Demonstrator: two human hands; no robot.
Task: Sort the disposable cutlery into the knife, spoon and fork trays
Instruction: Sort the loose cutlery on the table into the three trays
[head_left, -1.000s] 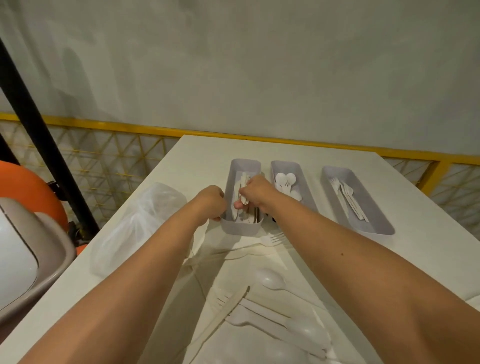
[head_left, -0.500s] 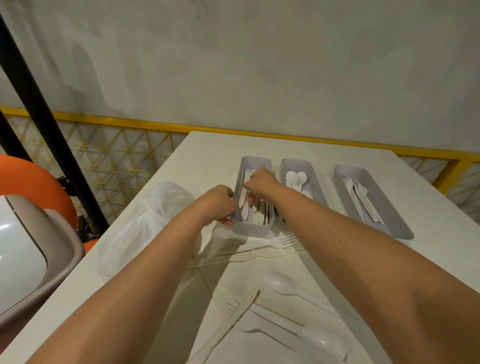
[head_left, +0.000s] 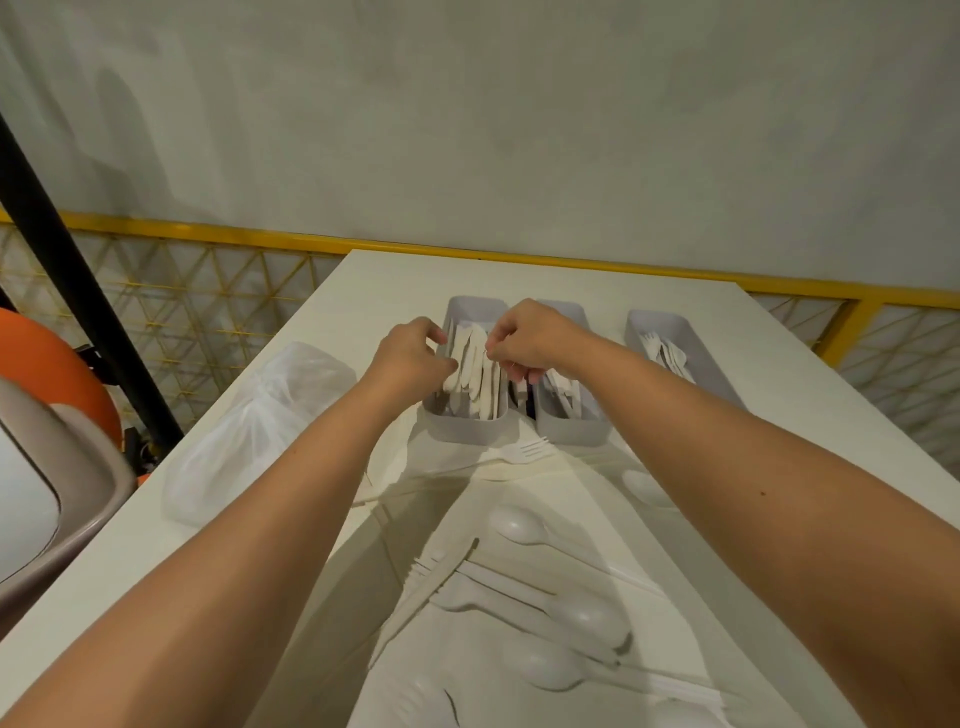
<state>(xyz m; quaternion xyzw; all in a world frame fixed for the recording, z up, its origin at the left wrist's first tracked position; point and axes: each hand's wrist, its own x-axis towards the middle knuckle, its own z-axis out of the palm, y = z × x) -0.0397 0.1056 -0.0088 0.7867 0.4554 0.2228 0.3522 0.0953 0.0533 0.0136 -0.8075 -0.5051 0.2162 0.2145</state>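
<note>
Disposable cutlery (head_left: 587, 618), all white plastic, lies loose on the white table (head_left: 363, 291) closest to us, well on the near side of the knife tray (head_left: 465, 428). We see several spoons, a long knife lying at a slant and some forks, overlapping in a scatter. Just in front of the knife tray lies a single fork (head_left: 524, 451), its tines toward the right. The knife tray is a pale grey oblong box running away from us, with a row of knives (head_left: 475, 364) lying lengthwise inside. The left hand (head_left: 410, 353) is at the tray's left wall, its fingers curled over the rim and the thumb reaching inside toward the knives. The right hand (head_left: 524, 338) hangs over the tray's right wall, fingers bent down with the tips among the knives; we cannot tell whether they pinch one. Just beside the knife tray on its right stands the spoon tray (head_left: 571, 431), mostly hidden by the right forearm. Further right, set apart, the fork tray (head_left: 655, 319) holds a few forks (head_left: 665, 351). Left of the knife tray a clear plastic bag (head_left: 260, 415) lies crumpled on the table. Beyond the knife tray, past the table's far edge, a yellow rail (head_left: 363, 244) runs along a grey wall (head_left: 519, 130).
</note>
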